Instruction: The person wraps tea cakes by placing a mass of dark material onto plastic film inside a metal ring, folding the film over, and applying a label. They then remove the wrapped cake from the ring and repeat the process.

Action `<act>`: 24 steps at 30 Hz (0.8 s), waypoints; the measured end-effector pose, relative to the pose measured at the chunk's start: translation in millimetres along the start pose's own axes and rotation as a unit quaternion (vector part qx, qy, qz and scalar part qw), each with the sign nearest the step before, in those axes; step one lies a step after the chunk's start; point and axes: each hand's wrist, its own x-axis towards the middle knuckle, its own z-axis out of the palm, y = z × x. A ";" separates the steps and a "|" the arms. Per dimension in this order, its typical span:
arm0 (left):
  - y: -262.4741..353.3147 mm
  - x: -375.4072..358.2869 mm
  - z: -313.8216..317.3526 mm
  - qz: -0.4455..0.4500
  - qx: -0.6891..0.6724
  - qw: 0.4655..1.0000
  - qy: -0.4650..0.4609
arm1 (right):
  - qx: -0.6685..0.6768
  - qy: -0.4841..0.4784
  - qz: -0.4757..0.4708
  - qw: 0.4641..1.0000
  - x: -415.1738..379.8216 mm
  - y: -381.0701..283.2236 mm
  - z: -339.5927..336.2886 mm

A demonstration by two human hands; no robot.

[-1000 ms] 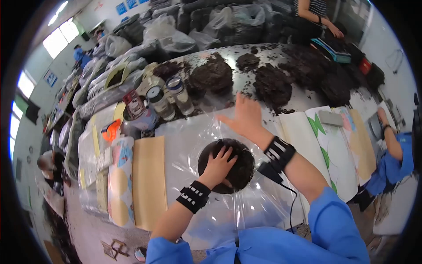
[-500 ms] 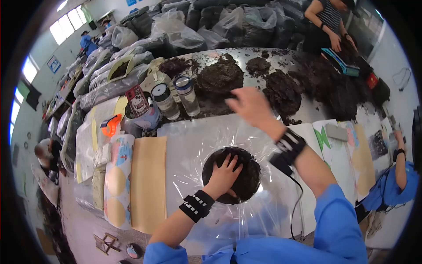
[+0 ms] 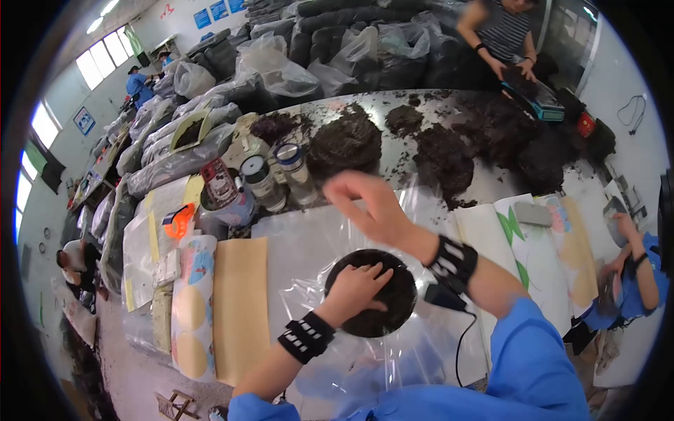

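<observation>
A round, dark mass of damp, crumbly material sits on a clear plastic sheet in front of me. My left hand rests on its upper left part, fingers spread and palm down. Above the far edge of the round mass is my right hand, raised and smeared by motion. Its fingers reach left with a gap between them, and I see nothing held in it. Both wrists wear black bands with white patches.
Dark heaps lie across the metal table's far side. Two lidded clear bottles and a phone in a holder stand left of them. An orange tape dispenser lies nearby. Another person handles dark material over a scale.
My right hand has moved left and nearer to me, away from the heaps. My left hand stays on the round mass, its fingers turned more to the right. The view has shifted slightly.
</observation>
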 end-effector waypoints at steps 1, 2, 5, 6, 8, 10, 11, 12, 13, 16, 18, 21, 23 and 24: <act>-5.9 4.3 -13.2 0.018 -0.045 0.997 0.065 | -0.031 -0.060 0.033 0.997 -27.7 7.3 -14.8; -13.3 9.7 -27.4 0.038 -0.091 0.987 0.129 | -0.063 -0.118 0.067 0.989 -55.8 26.0 -30.6; -49.6 23.8 -16.4 0.048 -0.134 0.983 0.112 | -0.186 0.020 0.162 0.969 -128.1 133.0 -88.5; -60.1 26.9 -6.1 0.035 -0.220 0.972 0.074 | -0.146 0.105 0.236 0.955 -139.6 150.8 -114.2; -59.6 24.9 0.4 -0.012 -0.280 0.957 0.081 | -0.143 0.221 0.225 0.938 -142.8 176.5 -175.5; -57.2 27.1 -1.0 -0.014 -0.268 0.960 0.084 | -0.169 0.355 0.396 0.830 -134.9 244.4 -279.2; -56.4 25.6 0.1 -0.015 -0.266 0.960 0.084 | -0.258 0.316 0.436 0.802 -132.8 280.3 -318.1; -57.8 25.4 0.5 -0.019 -0.274 0.958 0.085 | -0.343 0.274 0.467 0.768 -122.4 305.2 -342.6; -59.1 26.6 0.3 -0.024 -0.282 0.955 0.086 | -0.339 0.275 0.464 0.771 -105.2 310.2 -348.5; -58.6 28.3 -1.3 -0.031 -0.297 0.950 0.085 | -0.143 0.372 0.456 0.796 -68.8 308.5 -340.5; -58.2 28.0 -5.2 -0.043 -0.288 0.954 0.076 | -0.238 0.247 0.512 0.787 -46.4 290.8 -321.1; -57.8 29.1 -3.8 -0.051 -0.303 0.950 0.049 | -0.172 0.247 0.495 0.815 -44.4 323.3 -319.4; -57.0 30.0 -2.5 -0.045 -0.314 0.945 0.076 | -0.141 0.238 0.457 0.845 -52.1 330.1 -324.3; -56.0 30.2 -2.7 -0.042 -0.311 0.946 0.076 | -0.112 0.254 0.451 0.848 -52.3 315.5 -314.1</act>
